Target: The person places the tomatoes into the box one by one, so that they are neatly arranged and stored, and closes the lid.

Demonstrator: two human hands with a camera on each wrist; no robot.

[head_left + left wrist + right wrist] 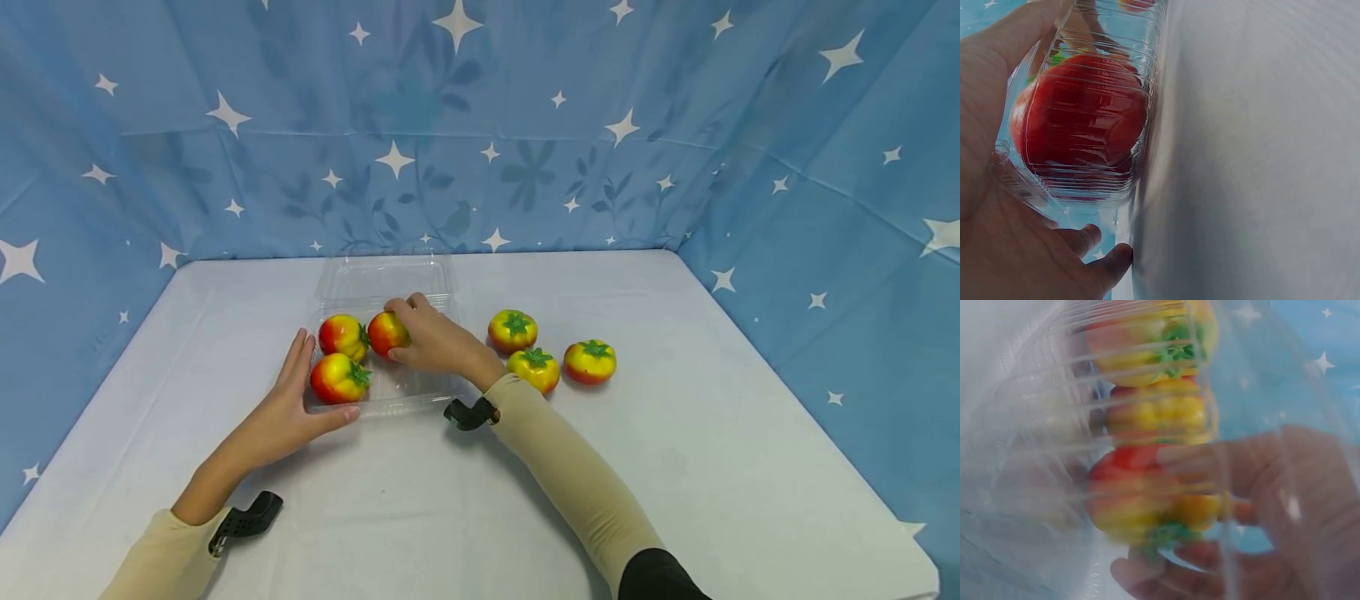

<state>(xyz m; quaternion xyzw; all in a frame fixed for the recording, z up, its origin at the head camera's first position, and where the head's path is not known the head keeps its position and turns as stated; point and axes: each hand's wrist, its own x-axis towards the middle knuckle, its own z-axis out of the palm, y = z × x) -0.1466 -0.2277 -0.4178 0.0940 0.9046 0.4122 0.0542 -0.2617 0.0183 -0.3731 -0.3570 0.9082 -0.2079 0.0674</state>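
Note:
A clear plastic clamshell box (405, 404) lies on the table with its lid raised at the back. Two red-and-yellow persimmons with green tops sit in its left side, a rear persimmon (343, 337) and a front persimmon (339, 379). My right hand (438, 337) grips a third persimmon (387, 333) inside the box, right beside the rear one; the right wrist view shows it blurred through the plastic. My left hand (288, 417) rests at the box's front left corner, fingers straight along the left side and thumb at the front. The left wrist view shows a persimmon (1088, 112) through the wall.
To the right of the box three more persimmons lie on the white table: one behind (513, 331), a persimmon (535, 370) partly behind my right forearm, and a persimmon (590, 362) furthest right. A blue star-patterned curtain (465, 125) borders the back and sides.

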